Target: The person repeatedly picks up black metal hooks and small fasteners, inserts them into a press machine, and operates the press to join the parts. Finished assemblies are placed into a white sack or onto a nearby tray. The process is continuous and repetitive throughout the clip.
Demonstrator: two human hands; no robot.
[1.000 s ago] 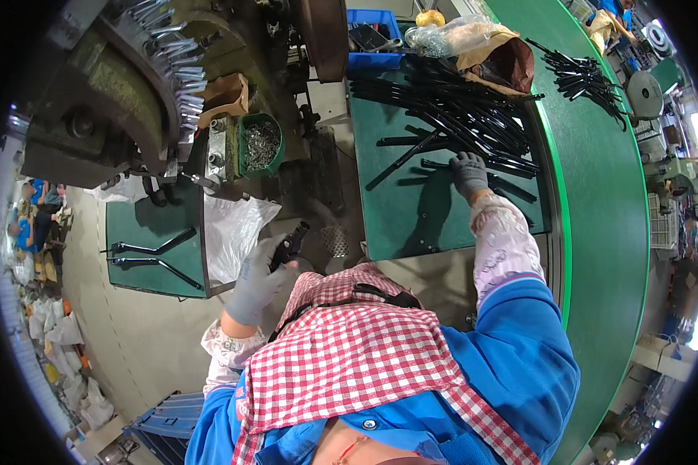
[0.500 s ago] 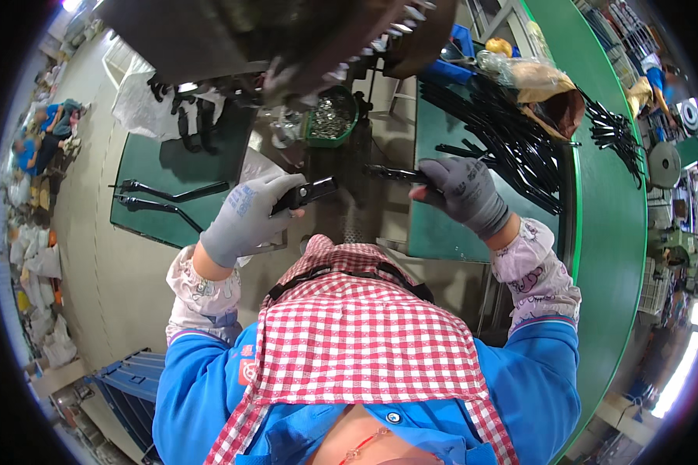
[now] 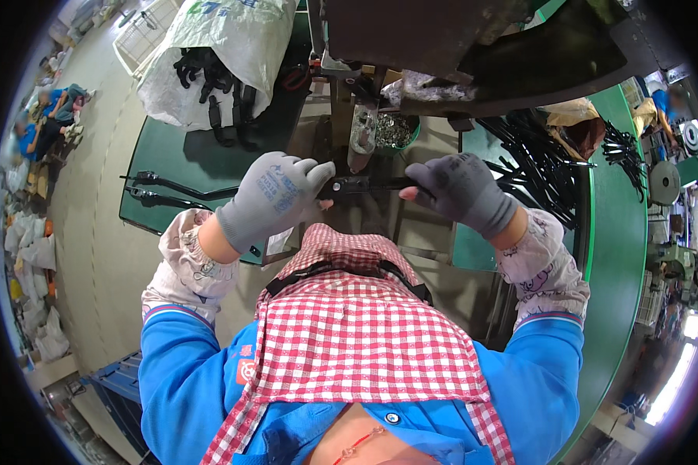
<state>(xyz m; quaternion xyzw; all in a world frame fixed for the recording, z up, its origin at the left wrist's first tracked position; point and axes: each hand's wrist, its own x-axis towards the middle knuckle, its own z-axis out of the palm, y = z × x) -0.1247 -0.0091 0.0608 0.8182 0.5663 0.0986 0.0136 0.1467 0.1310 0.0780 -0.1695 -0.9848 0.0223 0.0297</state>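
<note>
We are seeing a round green bowl (image 3: 395, 132) holding small metal pieces. Our left hand (image 3: 275, 198) and right hand (image 3: 461, 190) are gripping a slim black metal rod (image 3: 361, 184) beneath the bowl.

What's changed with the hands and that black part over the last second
The right hand came back from the pile of black rods on its side and now grips one end of a slim black part. The left hand rose from near the lap to grip the other end, so both hold it level under the machine. The two finished pieces on the green table stayed put.
</note>
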